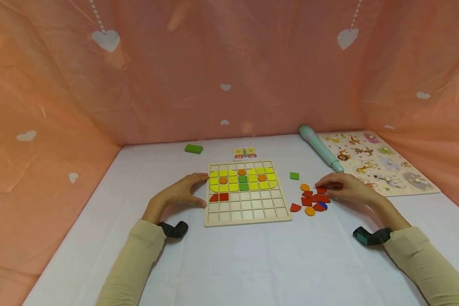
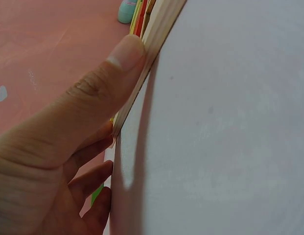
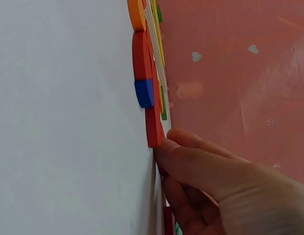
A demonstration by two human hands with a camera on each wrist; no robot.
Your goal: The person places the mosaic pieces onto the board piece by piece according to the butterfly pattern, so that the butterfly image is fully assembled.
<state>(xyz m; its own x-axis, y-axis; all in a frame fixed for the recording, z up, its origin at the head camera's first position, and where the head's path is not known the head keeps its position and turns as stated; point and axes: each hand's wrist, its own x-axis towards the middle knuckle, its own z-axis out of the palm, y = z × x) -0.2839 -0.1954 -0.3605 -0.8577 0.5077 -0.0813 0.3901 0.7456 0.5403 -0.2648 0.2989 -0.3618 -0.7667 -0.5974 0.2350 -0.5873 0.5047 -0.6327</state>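
Note:
A square wooden grid board (image 1: 248, 214) lies mid-table, bearing yellow tiles (image 1: 253, 185), green squares (image 1: 243, 186), orange discs (image 1: 262, 178) and red tiles (image 1: 223, 196). My left hand (image 1: 179, 191) rests at the board's left side; thumb (image 2: 127, 54) and forefinger touch its edge, spread apart. To the right, my right hand (image 1: 346, 189) has its fingertips at a red square tile (image 1: 321, 190) in the loose pile. In the right wrist view, the thumb meets a red piece (image 3: 153, 127); whether the fingers pinch a tile is hidden.
Loose orange discs (image 1: 310, 211), a red quarter-round (image 1: 296, 207) and a green square (image 1: 294, 175) lie right of the board. A butterfly pattern card (image 1: 245, 153) and green block (image 1: 193, 148) sit behind it. Further right are a mint-green pen-shaped device (image 1: 321, 148) and an animal puzzle (image 1: 367, 155).

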